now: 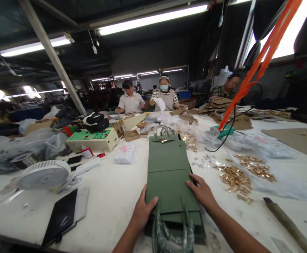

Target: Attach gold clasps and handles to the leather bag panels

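A stack of flat green handbag panels (pixel 169 179) lies in front of me on the white table. Plastic-wrapped handles (pixel 158 230) hang from its near end, and a gold clasp (pixel 164 140) sits on a strap at the far end. My left hand (pixel 144 211) holds the left edge, thumb on top and the other fingers along the side, partly hidden. On the opposite edge, my right hand (pixel 202 191) grips with its fingertips on the green surface.
Gold metal fittings (pixel 235 179) are heaped at right, near a dark-tipped rod (pixel 287 225). At left are a white fan (pixel 44 174), a black folder (pixel 61 216) and a cream machine (pixel 94 138). Orange strips (pixel 259 66) hang at right. Several people sit across the table.
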`<state>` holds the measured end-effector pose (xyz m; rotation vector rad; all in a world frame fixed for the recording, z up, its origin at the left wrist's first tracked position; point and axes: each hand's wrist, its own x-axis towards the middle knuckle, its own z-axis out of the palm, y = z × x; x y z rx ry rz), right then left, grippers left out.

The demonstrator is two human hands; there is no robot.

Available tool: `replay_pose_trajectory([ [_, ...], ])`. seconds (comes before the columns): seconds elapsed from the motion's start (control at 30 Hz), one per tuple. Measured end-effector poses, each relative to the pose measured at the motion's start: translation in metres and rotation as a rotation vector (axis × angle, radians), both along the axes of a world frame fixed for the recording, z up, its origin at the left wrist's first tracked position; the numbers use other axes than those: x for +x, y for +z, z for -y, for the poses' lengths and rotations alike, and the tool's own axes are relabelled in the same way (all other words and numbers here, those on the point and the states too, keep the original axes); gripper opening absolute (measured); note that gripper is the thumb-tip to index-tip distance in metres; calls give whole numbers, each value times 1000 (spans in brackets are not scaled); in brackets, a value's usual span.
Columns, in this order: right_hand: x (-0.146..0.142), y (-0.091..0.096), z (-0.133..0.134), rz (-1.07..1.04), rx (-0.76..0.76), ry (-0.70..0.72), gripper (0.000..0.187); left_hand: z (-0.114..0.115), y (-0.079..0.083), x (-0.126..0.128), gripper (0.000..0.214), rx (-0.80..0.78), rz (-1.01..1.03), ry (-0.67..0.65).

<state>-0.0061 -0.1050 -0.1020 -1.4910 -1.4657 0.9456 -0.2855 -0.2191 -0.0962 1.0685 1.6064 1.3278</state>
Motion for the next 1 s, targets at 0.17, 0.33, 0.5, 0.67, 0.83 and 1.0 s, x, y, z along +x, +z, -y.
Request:
replay_pose_trajectory([
  [0.17, 0, 4, -22, 11, -105, -47, 97, -31, 5, -13, 70, -59, 93, 109],
  [0.33, -2, 12, -44, -126, -225, -31, 102, -64, 20, -5, 66, -50, 70, 42],
  [0.5, -8, 34, -53, -420, -331, 97, 69, -68, 15, 4, 76, 8, -47, -25],
  [0.67, -30, 89, -41, -702, -201, 396, 57, -64, 20, -2, 72, -14, 41, -96],
  [0.83, -72, 146, -28, -617, -88, 430, 50, -60, 43, -14, 65, -146, 70, -321],
  [1.0, -106, 158, -18, -528, 30, 311, 53, -67, 77, -21, 88, -90, -162, -9],
])
